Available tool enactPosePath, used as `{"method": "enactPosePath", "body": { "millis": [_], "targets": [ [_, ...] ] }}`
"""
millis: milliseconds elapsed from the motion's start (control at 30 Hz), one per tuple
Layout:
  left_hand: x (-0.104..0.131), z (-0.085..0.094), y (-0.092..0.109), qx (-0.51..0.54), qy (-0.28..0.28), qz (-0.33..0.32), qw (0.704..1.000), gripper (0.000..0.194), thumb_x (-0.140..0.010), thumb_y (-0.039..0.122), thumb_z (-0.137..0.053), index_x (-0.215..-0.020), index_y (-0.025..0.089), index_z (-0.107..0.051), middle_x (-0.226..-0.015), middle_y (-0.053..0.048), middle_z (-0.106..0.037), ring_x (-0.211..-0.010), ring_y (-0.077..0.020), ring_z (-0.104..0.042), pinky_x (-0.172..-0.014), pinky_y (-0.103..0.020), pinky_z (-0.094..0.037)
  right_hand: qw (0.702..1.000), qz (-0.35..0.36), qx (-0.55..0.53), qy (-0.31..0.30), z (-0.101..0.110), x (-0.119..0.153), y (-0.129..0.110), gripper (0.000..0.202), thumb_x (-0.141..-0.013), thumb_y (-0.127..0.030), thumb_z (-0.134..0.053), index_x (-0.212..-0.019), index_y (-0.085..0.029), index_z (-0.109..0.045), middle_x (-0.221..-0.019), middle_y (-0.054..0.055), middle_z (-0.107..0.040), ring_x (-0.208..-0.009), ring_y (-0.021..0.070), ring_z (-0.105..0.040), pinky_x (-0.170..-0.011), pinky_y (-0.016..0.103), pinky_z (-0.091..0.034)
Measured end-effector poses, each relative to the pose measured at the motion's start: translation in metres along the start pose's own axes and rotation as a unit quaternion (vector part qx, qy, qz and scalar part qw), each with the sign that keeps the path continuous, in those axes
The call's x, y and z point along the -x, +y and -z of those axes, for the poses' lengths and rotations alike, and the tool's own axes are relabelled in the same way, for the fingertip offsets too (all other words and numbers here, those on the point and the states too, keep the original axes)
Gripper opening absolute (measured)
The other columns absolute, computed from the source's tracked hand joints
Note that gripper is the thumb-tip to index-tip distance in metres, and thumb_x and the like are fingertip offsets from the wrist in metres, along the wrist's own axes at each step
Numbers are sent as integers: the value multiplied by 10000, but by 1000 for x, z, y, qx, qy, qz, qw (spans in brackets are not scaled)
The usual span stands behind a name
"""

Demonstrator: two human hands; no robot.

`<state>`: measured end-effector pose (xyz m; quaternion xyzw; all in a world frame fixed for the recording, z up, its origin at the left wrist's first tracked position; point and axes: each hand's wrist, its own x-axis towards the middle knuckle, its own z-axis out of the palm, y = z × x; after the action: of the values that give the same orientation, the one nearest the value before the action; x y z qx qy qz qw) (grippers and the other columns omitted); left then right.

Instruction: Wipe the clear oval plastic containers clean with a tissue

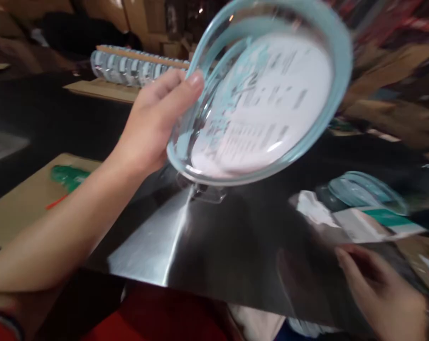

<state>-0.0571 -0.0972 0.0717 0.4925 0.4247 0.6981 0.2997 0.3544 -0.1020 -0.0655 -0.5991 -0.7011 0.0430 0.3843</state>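
Package [259, 106], clear, with pale-blue rim [342, 57], white printed insert [285, 90], pinched in my left hand [152, 118] above the table [243, 246], my right hand [381, 289] loosely curled near its front edge.

Left hand [161, 113] raised, thumb uppermost, forearm slanting, right hand [381, 289] low, fingers seemingly curled

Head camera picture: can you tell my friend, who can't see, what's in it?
A left hand holds up a clear plastic thing with a pale blue rim and a printed white sheet above a shiny dark table. The right hand is near a white-and-green card. A row of clear and blue round things sits behind.
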Motion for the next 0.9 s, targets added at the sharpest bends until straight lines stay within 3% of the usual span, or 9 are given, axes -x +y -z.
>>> {"method": "enactPosePath", "body": {
  "millis": [67,133,267,433,533,700,800,900],
  "targets": [
    [-1,-15,-7,83,-1,-5,997,251,-907,168,-448,-875,16,-644,-593,57,-615,-520,-36,-647,-488,-103,-451,999,-10,47,-10,2,-3,11,436,-773,-650,-587,-825,-227,-679,-727,53,-702,-574,178,-648,-532,282,-490],
    [-5,-31,-17,160,-9,27,987,87,-832,140,-608,-803,80,-663,-562,46,-612,-429,-30,-566,-430,-110,-469,997,-21,72,-9,0,-5,20,428,-818,-620,-517,-843,-221,-668,-757,42,-712,-587,178,-663,-543,275,-499],
    [-14,-60,-35,241,-48,103,964,83,-777,195,-682,-811,120,-675,-616,-1,-648,-492,-98,-599,-476,-174,-508,994,-29,106,-16,-12,-15,24,421,-876,-565,-429,-837,-217,-663,-769,32,-714,-617,177,-670,-551,262,-484],
    [-21,-86,-45,256,-49,114,959,193,-703,303,-770,-790,169,-663,-600,32,-606,-469,-103,-546,-456,-193,-467,984,-20,167,-53,-40,-52,16,344,-933,-443,-421,-861,-217,-670,-829,36,-702,-726,171,-661,-626,263,-472],
    [-26,-88,-51,248,-26,114,962,244,-701,353,-770,-837,188,-654,-610,47,-596,-486,-101,-534,-463,-187,-446,969,-27,237,-63,-62,-75,9,203,-935,-299,-488,-902,-183,-653,-862,29,-653,-794,159,-616,-702,292,-474],
    [-35,-78,-69,213,6,89,973,263,-739,408,-747,-836,201,-617,-659,55,-615,-543,-90,-547,-509,-168,-426,942,-44,331,-39,-95,-96,3,210,-881,-348,-582,-922,-146,-623,-949,73,-606,-943,229,-565,-821,420,-453],
    [-39,-74,-73,181,28,52,982,264,-746,407,-746,-842,199,-615,-677,57,-616,-587,-91,-557,-553,-170,-430,945,-48,325,-15,-98,-106,7,173,-841,-247,-496,-790,-130,-613,-845,160,-613,-882,329,-578,-747,477,-433],
    [-42,-73,-70,159,45,21,986,241,-776,397,-715,-844,196,-601,-671,55,-606,-596,-97,-554,-578,-185,-434,963,-34,267,16,-87,-120,15,254,-837,-312,-348,-706,-197,-533,-779,173,-618,-799,354,-593,-728,497,-421]
  ]
}}
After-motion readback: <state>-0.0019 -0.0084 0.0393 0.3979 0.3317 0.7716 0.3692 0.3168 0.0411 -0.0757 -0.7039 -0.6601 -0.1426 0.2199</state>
